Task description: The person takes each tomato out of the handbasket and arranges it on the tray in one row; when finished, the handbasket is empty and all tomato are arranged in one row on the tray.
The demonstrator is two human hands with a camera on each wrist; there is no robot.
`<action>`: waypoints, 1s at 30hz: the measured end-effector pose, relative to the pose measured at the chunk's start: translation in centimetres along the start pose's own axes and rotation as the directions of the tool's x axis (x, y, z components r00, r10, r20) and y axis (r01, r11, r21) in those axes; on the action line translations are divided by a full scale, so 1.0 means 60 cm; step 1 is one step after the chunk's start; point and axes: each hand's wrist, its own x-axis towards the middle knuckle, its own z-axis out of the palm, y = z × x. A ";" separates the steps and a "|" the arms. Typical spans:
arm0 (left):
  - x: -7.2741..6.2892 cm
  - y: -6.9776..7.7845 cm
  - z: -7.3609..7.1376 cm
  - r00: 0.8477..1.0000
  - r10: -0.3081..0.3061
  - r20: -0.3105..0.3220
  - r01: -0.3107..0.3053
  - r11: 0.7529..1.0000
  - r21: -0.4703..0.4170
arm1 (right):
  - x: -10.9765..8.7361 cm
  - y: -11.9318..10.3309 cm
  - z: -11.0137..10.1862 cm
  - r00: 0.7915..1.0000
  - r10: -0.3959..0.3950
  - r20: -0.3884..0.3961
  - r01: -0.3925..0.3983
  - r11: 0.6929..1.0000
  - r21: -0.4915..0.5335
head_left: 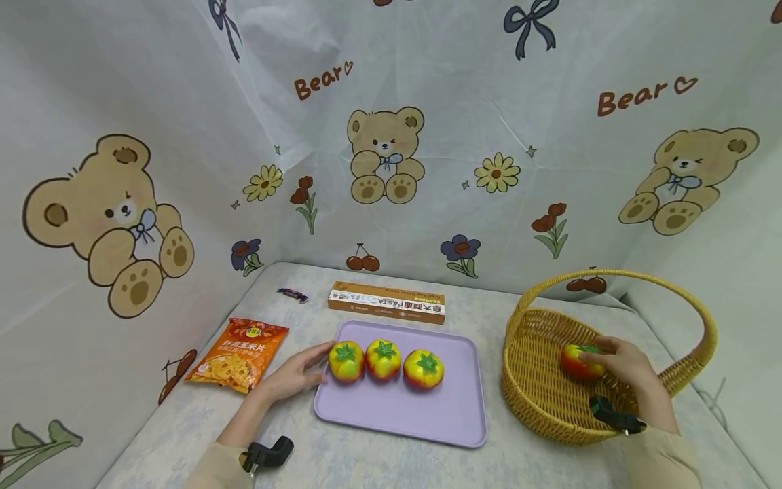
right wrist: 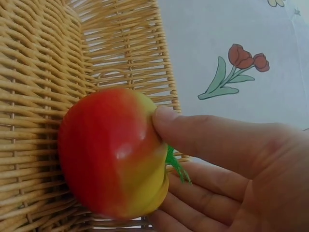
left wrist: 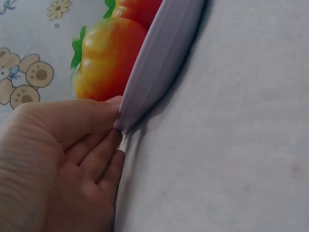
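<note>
My right hand (head_left: 626, 363) reaches into the wicker basket (head_left: 519, 380) and holds a red-and-yellow toy tomato (head_left: 577, 362). In the right wrist view, the thumb presses near the green leafy top of this tomato (right wrist: 113, 154) and the fingers lie along its other side, close against the wicker. On the left, my left hand (head_left: 296, 373) pinches the rim of the lilac tray (head_left: 427, 420), its thumb at the edge beside the nearest fruit. Three similar toy tomatoes (head_left: 383, 360) stand in a row along the tray's far half, leaves up.
A long pasta box (head_left: 386, 303) lies behind the tray. Left of the tray is an orange snack bag (head_left: 239, 354), with a small wrapped candy (head_left: 293, 295) farther back. The basket's tall handle (head_left: 617, 274) arches over it. A bear-printed cloth hangs behind the table.
</note>
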 end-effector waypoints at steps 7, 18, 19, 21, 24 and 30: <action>-0.002 0.005 0.000 1.000 -0.002 0.000 0.002 1.000 -0.013 | 0.005 -0.001 0.002 1.000 -0.001 0.021 0.002 0.999 -0.039; -0.001 0.002 0.001 1.000 -0.009 -0.005 0.009 1.000 -0.020 | 0.014 -0.004 0.008 0.998 -0.049 0.038 0.052 0.996 -0.075; 0.000 0.002 0.001 1.000 -0.007 -0.006 0.006 1.000 -0.018 | 0.015 -0.004 0.008 0.998 -0.053 0.042 0.057 0.996 -0.075; 0.001 0.001 0.000 1.000 0.006 -0.004 -0.006 1.000 -0.014 | 0.017 -0.005 0.009 0.997 -0.061 0.047 0.065 0.995 -0.078; 0.002 -0.001 -0.001 1.000 0.020 -0.003 -0.020 1.000 -0.012 | 0.018 -0.007 0.009 0.997 -0.059 0.058 0.063 0.995 -0.079; 0.000 0.000 0.000 1.000 0.008 -0.003 -0.008 1.000 -0.013 | 0.007 -0.018 0.008 0.996 -0.084 0.028 0.085 0.995 -0.059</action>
